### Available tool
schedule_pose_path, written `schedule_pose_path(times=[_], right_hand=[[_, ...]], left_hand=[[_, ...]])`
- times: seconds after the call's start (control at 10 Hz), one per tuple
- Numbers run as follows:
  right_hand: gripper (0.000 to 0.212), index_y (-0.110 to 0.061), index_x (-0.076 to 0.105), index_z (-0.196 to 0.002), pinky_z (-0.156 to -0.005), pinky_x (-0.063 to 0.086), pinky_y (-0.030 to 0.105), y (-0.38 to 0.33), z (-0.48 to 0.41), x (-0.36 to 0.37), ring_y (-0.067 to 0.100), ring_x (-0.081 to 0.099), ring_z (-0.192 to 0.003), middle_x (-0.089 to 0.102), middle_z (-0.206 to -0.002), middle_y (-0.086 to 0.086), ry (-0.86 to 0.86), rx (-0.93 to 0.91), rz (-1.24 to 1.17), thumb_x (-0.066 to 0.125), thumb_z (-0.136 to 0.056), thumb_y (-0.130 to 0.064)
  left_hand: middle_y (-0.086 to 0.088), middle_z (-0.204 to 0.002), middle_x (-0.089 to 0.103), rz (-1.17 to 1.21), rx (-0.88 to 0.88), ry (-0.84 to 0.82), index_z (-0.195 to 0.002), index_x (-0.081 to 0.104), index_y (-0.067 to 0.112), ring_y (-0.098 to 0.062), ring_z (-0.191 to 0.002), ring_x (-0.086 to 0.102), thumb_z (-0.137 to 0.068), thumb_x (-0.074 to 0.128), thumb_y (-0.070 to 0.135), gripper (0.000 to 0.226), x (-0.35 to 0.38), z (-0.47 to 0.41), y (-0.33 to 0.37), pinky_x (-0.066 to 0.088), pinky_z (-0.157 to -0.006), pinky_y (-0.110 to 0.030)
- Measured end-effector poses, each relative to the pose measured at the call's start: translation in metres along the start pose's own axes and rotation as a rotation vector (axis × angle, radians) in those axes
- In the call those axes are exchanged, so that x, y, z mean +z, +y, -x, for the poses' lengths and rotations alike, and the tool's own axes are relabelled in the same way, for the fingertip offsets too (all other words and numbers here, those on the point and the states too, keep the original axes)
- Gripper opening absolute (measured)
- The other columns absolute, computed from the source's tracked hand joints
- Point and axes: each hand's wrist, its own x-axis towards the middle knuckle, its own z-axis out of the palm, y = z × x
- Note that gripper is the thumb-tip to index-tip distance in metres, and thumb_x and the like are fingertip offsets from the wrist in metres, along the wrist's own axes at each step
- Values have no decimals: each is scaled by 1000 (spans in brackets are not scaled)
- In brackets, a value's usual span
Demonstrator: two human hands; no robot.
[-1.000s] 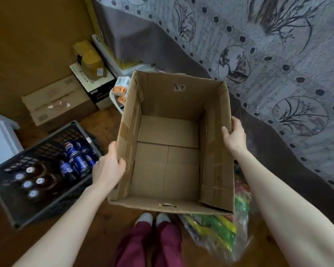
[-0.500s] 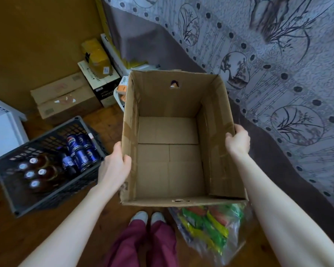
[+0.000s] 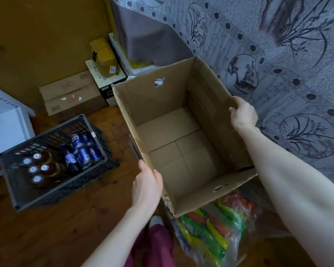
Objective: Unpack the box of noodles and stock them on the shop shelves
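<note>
Empty cardboard box held above the floor

Brown, open-topped, bare inside, rotated toward 1 o'clock, a torn handhole in each end wall. Left hand grips the 8 o'clock wall, right hand the 3 o'clock rim.

Dim, soft-focus picture, wide-angle bending at edges.

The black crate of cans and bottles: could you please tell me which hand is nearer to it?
Left. The left hand grips the cardboard box wall facing the black crate; the right hand holds the far wall.
</note>
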Motion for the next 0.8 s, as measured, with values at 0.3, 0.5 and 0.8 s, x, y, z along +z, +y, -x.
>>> schedule_pose_path(times=[0.3, 0.5, 0.8], right_hand=[[41, -17, 38, -137, -94, 41, 47, 17, -10, 8, 39, 49, -119, 54, -129, 19, -18, -47, 83, 43, -97, -14], [43, -10, 33, -136, -90, 44, 47, 13, -14, 3, 40, 49, -115, 51, -127, 22, -155, -44, 139, 43, -94, -13], [47, -5, 40, -134, -96, 42, 44, -48, 3, -33, 38, 48, -119, 51, -130, 21, -206, -156, 78, 52, -91, -18]], left_hand=[[-13, -85, 67, -74, 36, -61, -128, 26, -3, -23, -73, 66, -96, 42, 22, 44, 27, 1, -3, 41, -49, -17], [-9, -85, 66, -195, 80, -59, -125, 30, -1, -22, -74, 66, -96, 44, 31, 45, 18, 1, -3, 39, -49, -19], [-5, -117, 61, -463, 256, -75, -139, 32, 13, -22, -103, 60, -96, 34, 47, 55, -53, -6, -6, 48, -74, -31]])
